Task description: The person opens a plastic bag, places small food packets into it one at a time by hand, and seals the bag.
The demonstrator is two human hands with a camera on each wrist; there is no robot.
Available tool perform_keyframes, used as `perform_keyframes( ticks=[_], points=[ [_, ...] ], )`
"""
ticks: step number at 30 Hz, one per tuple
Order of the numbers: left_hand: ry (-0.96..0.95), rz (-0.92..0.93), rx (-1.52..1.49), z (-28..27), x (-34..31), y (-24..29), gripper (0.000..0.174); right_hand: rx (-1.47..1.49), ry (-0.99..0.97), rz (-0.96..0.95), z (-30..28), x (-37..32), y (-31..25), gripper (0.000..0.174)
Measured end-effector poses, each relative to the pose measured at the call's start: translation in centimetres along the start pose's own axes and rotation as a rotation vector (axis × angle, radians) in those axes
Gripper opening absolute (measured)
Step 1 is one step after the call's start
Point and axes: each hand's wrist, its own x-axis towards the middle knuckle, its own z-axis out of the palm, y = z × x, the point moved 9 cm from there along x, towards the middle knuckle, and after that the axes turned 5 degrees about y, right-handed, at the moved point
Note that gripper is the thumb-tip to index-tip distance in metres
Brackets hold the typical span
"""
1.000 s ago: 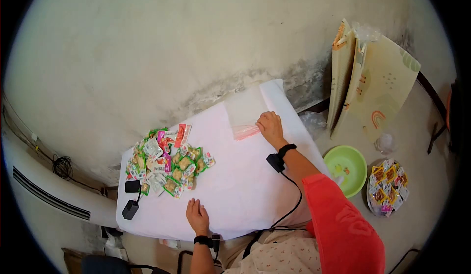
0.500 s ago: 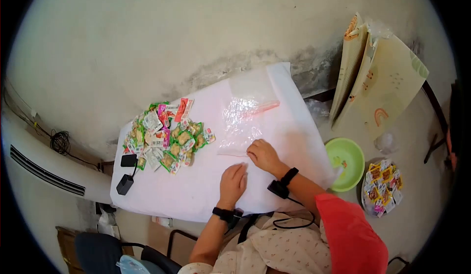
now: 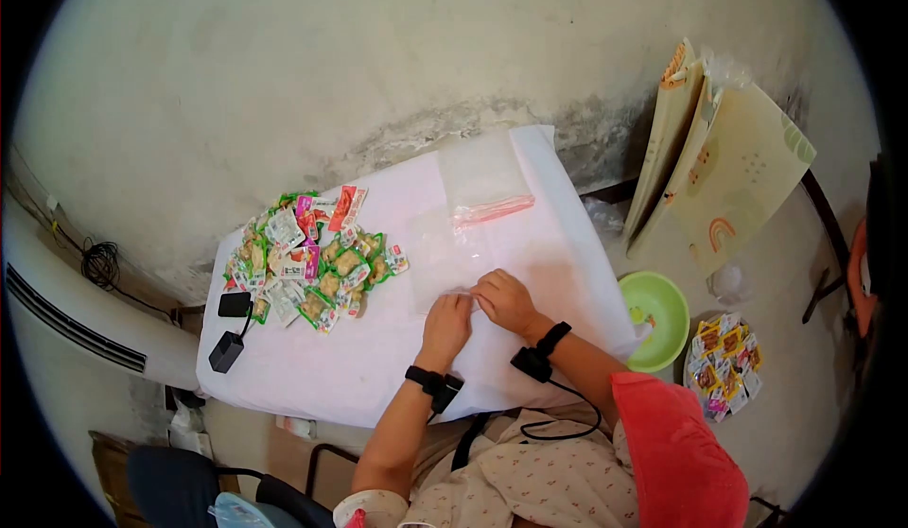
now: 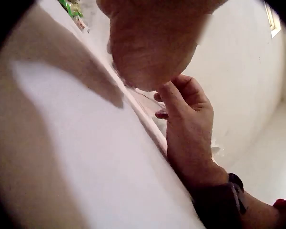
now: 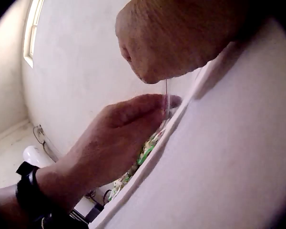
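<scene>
A clear plastic zip bag lies flat on the white-covered table, its near edge at both hands. My left hand pinches that edge; in the right wrist view its fingertips meet around a thin reddish strip of the bag. Close beside it, my right hand grips the same edge, with thumb and fingers together in the left wrist view. Beyond this bag lie more clear bags with a red zip strip. Left of the hands is a heap of small snack packets, green, white and pink.
Two black boxes joined by a cable sit at the table's left edge. On the floor to the right are a green basin and a container of yellow packets. A folded patterned mat leans behind them.
My right hand has drawn one clear bag from the far bags toward me. My left hand has come over from the table's near edge to meet it at the bag's edge.
</scene>
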Motion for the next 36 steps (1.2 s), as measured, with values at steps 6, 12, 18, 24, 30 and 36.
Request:
perform_keyframes(
  ticks=[6,12,18,24,30,36],
  points=[
    [-0.124,-0.032,0.094,2.8,1.5,-2.0,0.05,-0.268,-0.037,0.25,-0.3,-1.0,2.7,0.014],
    [0.102,-0.154,0.329,-4.3,4.7,1.6,0.06,0.028,0.056,0.222,-1.2,1.4,0.8,0.016],
    [-0.259,-0.301,0.193,3.3,0.5,-2.1,0.064,-0.068,-0.088,0.282,-0.2,-0.4,2.3,0.01],
    [0.104,-0.146,0.264,-3.1,3.1,2.1,0.065,-0.016,0.057,0.256,-3.2,0.3,1.2,0.008],
    [-0.207,-0.164,0.171,3.2,1.0,-0.6,0.056,-0.117,-0.094,0.367,-1.2,-3.0,5.1,0.009],
    [-0.146,0.044,-0.191,-0.9,-1.8,2.6,0.035,-0.012,-0.003,0.454,-2.0,-2.8,5.8,0.009]
  ],
)
